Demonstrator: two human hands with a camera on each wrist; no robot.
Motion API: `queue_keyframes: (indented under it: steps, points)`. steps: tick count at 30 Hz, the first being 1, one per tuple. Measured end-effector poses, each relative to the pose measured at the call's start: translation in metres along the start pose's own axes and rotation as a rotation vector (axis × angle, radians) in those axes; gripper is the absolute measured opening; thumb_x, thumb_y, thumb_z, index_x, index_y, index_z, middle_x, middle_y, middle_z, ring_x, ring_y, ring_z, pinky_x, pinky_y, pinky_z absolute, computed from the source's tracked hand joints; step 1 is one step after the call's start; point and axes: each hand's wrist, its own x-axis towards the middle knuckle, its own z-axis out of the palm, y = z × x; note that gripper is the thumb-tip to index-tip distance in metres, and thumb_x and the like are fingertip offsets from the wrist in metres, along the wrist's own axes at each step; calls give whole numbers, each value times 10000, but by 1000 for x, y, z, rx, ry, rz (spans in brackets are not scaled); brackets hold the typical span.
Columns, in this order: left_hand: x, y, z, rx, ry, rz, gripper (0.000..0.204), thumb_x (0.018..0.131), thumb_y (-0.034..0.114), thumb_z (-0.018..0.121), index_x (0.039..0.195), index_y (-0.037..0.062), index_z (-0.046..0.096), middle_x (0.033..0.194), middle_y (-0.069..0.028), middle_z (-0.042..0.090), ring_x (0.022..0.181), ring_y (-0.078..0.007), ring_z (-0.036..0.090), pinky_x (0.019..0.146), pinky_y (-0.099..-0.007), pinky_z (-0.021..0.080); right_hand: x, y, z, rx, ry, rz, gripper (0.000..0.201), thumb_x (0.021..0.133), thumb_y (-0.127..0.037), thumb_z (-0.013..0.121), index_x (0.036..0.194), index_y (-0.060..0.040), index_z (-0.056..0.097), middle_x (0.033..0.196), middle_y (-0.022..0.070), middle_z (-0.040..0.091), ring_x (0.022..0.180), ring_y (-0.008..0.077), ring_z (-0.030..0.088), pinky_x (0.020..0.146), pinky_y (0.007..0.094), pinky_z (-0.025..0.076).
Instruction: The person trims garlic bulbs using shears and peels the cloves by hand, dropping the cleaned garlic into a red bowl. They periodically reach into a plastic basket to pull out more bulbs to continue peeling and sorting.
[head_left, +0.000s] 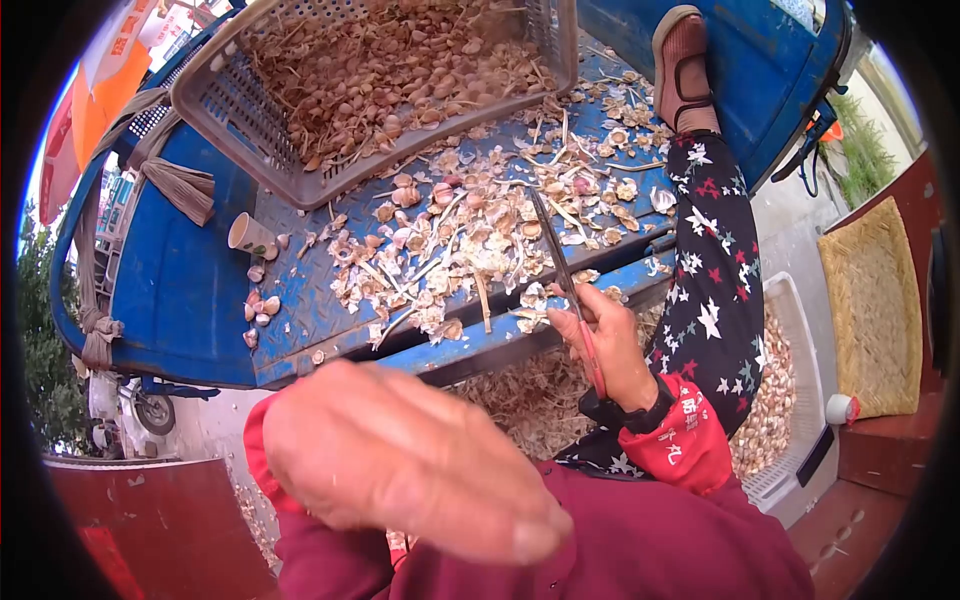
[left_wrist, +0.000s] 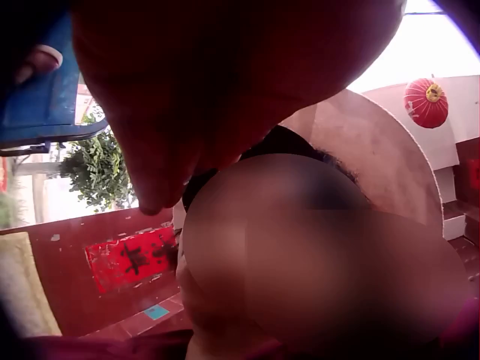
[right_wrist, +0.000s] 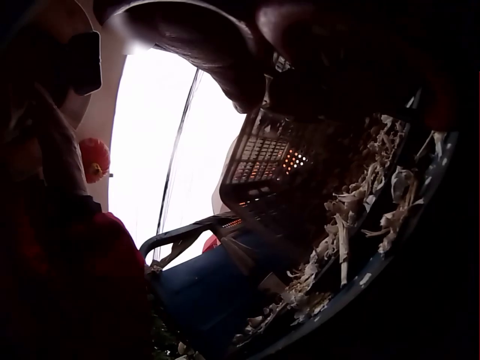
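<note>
1. The right hand (head_left: pixel 608 340), centre right of the head view, has its grip closed around a pair of scissors (head_left: pixel 565 280) with red handles; the blades point up and away over a blue metal truck bed (head_left: pixel 300 310).
2. The left hand (head_left: pixel 400 460), blurred, fills the lower centre close to the camera, fingers loosely extended and holding nothing that can be seen.
3. Garlic skins and stalks (head_left: pixel 450 240) lie scattered over the bed, just beyond the scissor tips.
4. A grey plastic crate (head_left: pixel 215 95) of garlic cloves sits tilted at the upper centre.
5. A small cup (head_left: pixel 250 236) lies on its side at the left of the bed.
6. A white crate (head_left: pixel 790 330) of garlic stands at the lower right.
</note>
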Motion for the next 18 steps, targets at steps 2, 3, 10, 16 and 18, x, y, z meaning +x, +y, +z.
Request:
queue_keyframes:
  steps: [2, 3, 10, 16, 18]
  points:
    - [-24, -23, -19, 495, 823, -463, 110, 831, 61, 537, 872, -13, 607, 730, -99, 618, 651, -147, 584, 543, -229, 453, -1, 0, -1, 37, 9, 48, 273, 800, -252, 621, 847, 2, 533, 516, 48, 459, 481, 86, 389, 450, 266, 329]
    - [-44, -45, -62, 586, 946, -549, 105, 830, 69, 545, 874, -2, 608, 726, -50, 616, 605, -78, 529, 530, -203, 426, -2, -1, -1, 42, 13, 49, 273, 800, -252, 621, 847, 2, 533, 516, 48, 459, 481, 86, 389, 450, 266, 329]
    - [-144, -150, -235, 1273, 743, -1061, 194, 700, 127, 641, 879, 54, 647, 727, -126, 629, 681, -239, 607, 641, -324, 460, 4, -3, 3, -106, 27, -5, 235, 791, -214, 626, 838, -1, 538, 520, 101, 478, 442, 162, 415, 447, 298, 350]
    - [-144, -187, -248, 1386, 439, -1097, 261, 625, 125, 718, 847, 47, 605, 755, -123, 615, 676, -246, 606, 620, -328, 472, 7, -3, -2, -217, 67, -72, 257, 776, -235, 638, 843, -8, 540, 554, 140, 507, 479, 263, 502, 476, 334, 381]
    - [-149, -184, -252, 1002, 706, -1216, 277, 617, 120, 737, 807, 26, 560, 704, -99, 593, 604, -198, 587, 524, -318, 467, 7, -1, 0, -308, 56, -139, 266, 767, -243, 646, 844, -11, 542, 571, 148, 519, 518, 309, 522, 485, 348, 387]
